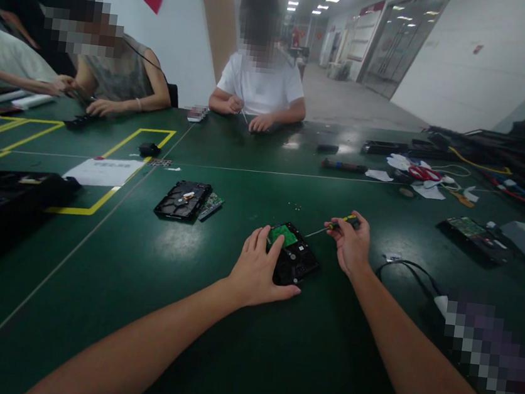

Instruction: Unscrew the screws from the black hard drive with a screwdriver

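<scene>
Nearest, at the centre of the frame, the left hand (257, 267) grasps a black hard drive (296, 263) against the green desk (225, 357): its fingers spread over the drive's left side, one resting on the green circuit board (288, 236), while the thumb lies along the near edge. Just right of it, the right hand (350, 245) has its fingers closed around the handle of a slim screwdriver (345, 222), the shaft slanting down and left to the drive's far right edge — whether the tip touches is too small to tell.

The step in hand looks like screw work on the board, with the left hand steadying and the right hand driving. The next move, I judge, calls for seating the tip squarely in a screw head, the shaft brought more upright, and the drive held firm against twisting.

Just beyond the drive lie a few tiny bits — probably screws — that should not be swept aside. Left of centre sit a second drive (180, 203) and a loose circuit card (211, 206) beside it; another drive (476, 239) lies at the right. Farthest, at the upper centre, a person in a white shirt (262, 83) sits across the desk.
</scene>
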The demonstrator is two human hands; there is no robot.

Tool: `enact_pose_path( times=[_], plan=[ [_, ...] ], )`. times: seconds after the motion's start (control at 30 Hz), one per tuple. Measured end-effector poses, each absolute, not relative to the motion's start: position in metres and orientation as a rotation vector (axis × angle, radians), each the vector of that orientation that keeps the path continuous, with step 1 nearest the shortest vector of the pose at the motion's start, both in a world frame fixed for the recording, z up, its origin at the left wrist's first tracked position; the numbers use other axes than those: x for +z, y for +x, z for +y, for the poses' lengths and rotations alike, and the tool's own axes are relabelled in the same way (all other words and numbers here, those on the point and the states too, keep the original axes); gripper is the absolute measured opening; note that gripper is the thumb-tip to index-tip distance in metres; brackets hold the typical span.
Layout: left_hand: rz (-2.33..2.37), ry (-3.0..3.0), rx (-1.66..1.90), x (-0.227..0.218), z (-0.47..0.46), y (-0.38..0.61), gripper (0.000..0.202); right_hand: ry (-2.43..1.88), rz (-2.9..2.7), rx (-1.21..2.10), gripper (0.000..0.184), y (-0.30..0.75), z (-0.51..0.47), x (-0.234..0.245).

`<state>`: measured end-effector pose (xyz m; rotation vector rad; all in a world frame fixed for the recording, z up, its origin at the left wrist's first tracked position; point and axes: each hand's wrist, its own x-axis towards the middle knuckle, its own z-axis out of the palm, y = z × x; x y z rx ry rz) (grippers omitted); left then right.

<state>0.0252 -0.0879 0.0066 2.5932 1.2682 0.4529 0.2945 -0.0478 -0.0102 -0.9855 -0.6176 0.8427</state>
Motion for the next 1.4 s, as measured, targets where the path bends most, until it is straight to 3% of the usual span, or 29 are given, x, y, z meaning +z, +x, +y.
enact_pose_path(
  times=[0.3, 1.07, 1.4],
  plan=[
    [1.229, 2.573, 0.471, 0.007, -0.087, 0.023, 0.123, -1.033, -0.634, 0.786, 0.055, 0.294, -0.05, -0.009],
    [1.055, 2.642, 0.397, 0.01, -0.08, 0.02, 0.122, -1.051, -0.954, 0.616, 0.07, 0.275, -0.071, 0.022],
    [1.093, 2.639, 0.404, 0.005, -0.081, 0.022, 0.127, -1.085, -1.118, 0.507, 0.067, 0.26, -0.085, 0.026]
  ],
)
